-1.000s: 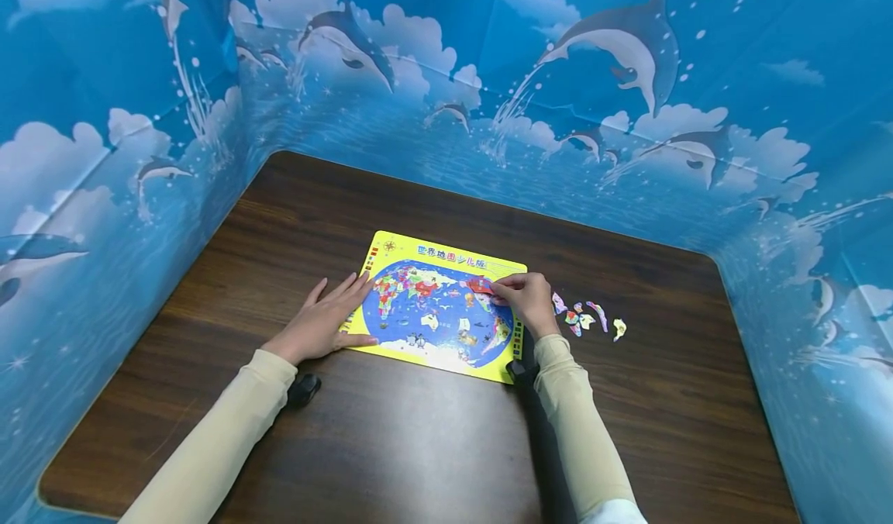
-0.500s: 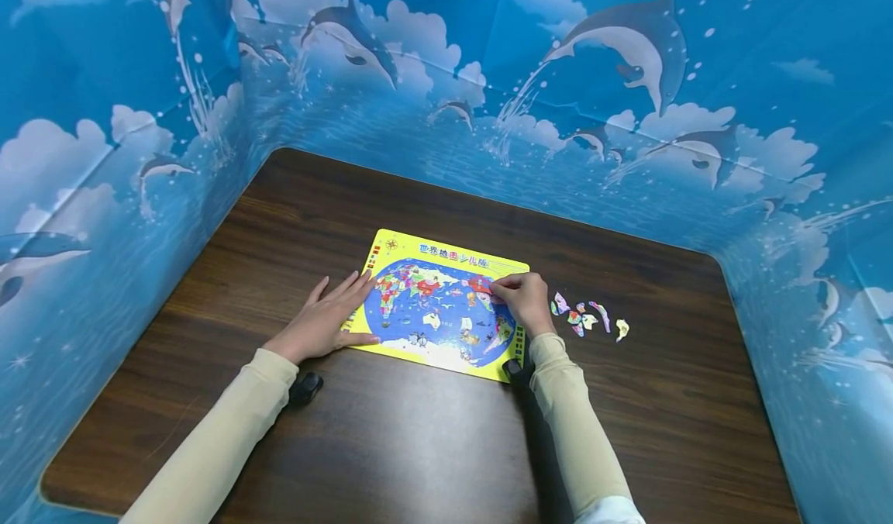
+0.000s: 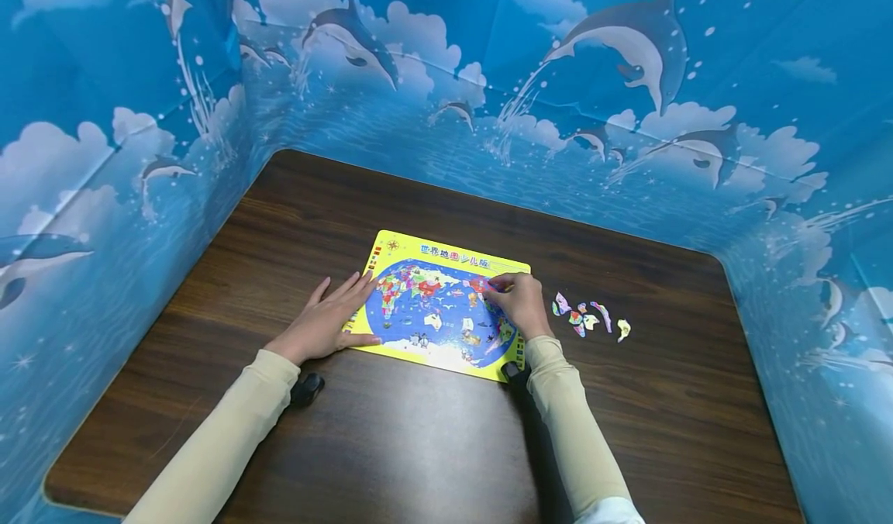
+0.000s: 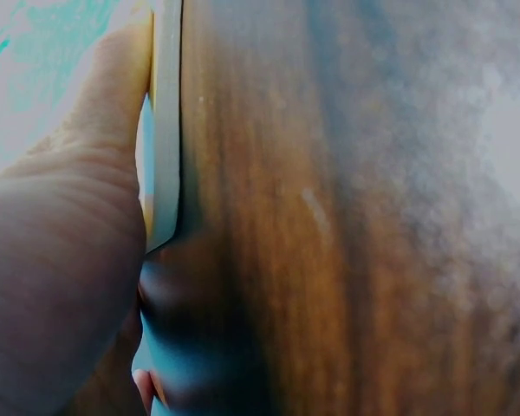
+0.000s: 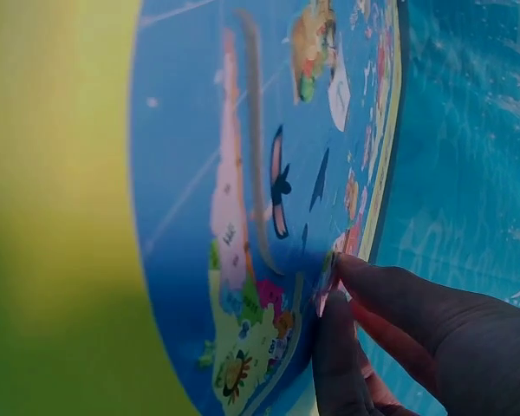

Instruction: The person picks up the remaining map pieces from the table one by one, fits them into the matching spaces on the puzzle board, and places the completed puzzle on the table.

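A yellow-edged world map puzzle board (image 3: 418, 358) lies flat on the table in the head view. My left hand (image 3: 321, 324) rests on its left side, fingers spread and straight. In the left wrist view, the thumb (image 4: 113, 95) lies along the board's edge. Over the upper right of the map, my right hand (image 3: 522, 305) has thumb and fingertips together beside a red patch. The right wrist view shows these fingertips pinching a small puzzle piece (image 5: 327, 293) at the map surface; its shape is mostly hidden.
Several loose puzzle pieces (image 3: 590, 322) lie on the dark wooden table (image 3: 670, 400) right of the board. A dark object (image 3: 305, 390) sits at the left wrist, another (image 3: 512, 370) at the right. Blue dolphin-printed sheeting (image 3: 418, 105) encloses the table's far sides.
My right fingertips have shifted slightly at the upper right of the map, and less red shows beside them. The left hand stays in place on the board.
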The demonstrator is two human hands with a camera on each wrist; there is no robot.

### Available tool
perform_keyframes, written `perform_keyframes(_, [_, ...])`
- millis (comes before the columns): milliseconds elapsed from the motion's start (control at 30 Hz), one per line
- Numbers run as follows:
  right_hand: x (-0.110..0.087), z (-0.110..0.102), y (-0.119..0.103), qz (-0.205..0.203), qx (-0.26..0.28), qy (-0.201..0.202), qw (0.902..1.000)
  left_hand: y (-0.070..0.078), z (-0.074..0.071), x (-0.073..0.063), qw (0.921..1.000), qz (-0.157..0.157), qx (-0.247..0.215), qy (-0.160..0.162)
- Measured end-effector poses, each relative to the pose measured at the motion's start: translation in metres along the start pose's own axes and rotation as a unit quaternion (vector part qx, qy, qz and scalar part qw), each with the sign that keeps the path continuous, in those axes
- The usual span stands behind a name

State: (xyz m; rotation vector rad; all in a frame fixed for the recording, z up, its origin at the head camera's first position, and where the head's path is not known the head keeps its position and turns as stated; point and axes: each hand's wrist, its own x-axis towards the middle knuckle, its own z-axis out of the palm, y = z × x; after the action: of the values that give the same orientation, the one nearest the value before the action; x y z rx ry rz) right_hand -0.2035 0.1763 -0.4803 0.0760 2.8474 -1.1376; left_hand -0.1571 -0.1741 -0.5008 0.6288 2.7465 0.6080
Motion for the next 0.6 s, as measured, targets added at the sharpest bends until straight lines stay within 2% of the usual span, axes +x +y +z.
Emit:
perform_keyframes(433, [-0.0002,0.0018,0.0022,-0.049,-0.076,0.007,0.9959,0.0014,-0.0001,0.0002,1.0,-0.003,0.001,0.0])
perform_keyframes(600, [-0.0014,0.0019,0.0022,-0.059,-0.085,0.008,0.9946,0.0021,-0.0003,0.0007,1.0,-0.003,0.001,-0.002])
